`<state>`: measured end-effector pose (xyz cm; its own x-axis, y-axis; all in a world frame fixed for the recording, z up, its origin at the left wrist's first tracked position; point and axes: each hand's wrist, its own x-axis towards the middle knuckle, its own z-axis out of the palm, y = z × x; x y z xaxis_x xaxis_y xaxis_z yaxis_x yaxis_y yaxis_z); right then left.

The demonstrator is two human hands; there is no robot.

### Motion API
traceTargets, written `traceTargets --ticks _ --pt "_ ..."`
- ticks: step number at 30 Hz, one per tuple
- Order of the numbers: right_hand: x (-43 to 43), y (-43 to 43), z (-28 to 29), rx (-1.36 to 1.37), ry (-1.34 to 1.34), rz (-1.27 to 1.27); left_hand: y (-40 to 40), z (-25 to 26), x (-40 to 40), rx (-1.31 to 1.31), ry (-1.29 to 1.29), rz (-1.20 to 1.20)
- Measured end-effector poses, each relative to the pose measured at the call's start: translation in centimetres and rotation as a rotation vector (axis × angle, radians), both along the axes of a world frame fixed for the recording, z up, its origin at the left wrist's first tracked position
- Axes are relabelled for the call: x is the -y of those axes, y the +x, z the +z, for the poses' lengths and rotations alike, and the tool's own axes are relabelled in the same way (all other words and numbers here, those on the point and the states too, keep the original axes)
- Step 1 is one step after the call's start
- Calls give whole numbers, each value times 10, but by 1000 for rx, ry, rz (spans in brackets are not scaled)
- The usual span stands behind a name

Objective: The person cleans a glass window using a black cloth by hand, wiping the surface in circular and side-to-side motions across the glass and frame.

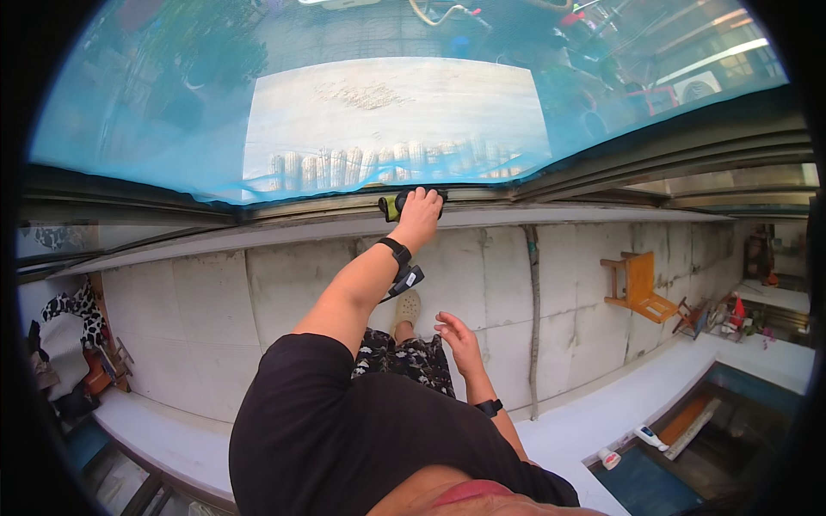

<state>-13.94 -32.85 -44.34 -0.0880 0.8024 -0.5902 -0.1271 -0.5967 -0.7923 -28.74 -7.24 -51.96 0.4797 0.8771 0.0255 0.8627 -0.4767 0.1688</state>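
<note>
My left hand [419, 216] reaches forward to the window frame, its fingers closed over a dark and yellow-green item [390, 208], which may be a folded cloth or pad. That item rests on the pale window sill track [477, 193], partly covered by the hand. Right behind the track hangs a blue mesh screen [174, 158]. My right hand [461, 342] is held in front of my body, fingers apart and nothing in it. Both wrists wear black bands, and a dark device [408, 280] hangs beside the left one.
Beyond the mesh, a white board [400, 122] carries a row of corn cobs [348, 164] and loose kernels [369, 97]. A wooden chair [639, 287] stands right on the tiled floor [193, 297]. Clothes [74, 322] are piled left; a white tube [650, 438] lies on the ledge behind.
</note>
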Motion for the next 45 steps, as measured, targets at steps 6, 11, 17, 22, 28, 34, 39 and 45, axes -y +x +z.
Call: traceTargets --ticks 6,11,17,22,28,34,39,45 --pt "-10 -15 -5 9 27 62 -107 -1 25 -101 154 99" --pt "-23 -36 5 -47 39 104 -211 13 46 -140 71 258" --pt "-19 -41 21 -89 30 130 -224 6 50 -174 -6 459" --pt "-12 -27 25 -66 18 111 -115 -1 28 -13 9 324" --pt "-8 -14 26 21 19 153 -2 3 9 128 -57 143" --pt "-16 -27 28 27 -17 202 -86 2 23 43 -29 153" --pt "-33 -62 30 -18 26 305 -220 4 50 29 7 308" --pt "-36 -79 28 -38 33 404 -321 13 74 -148 57 479"
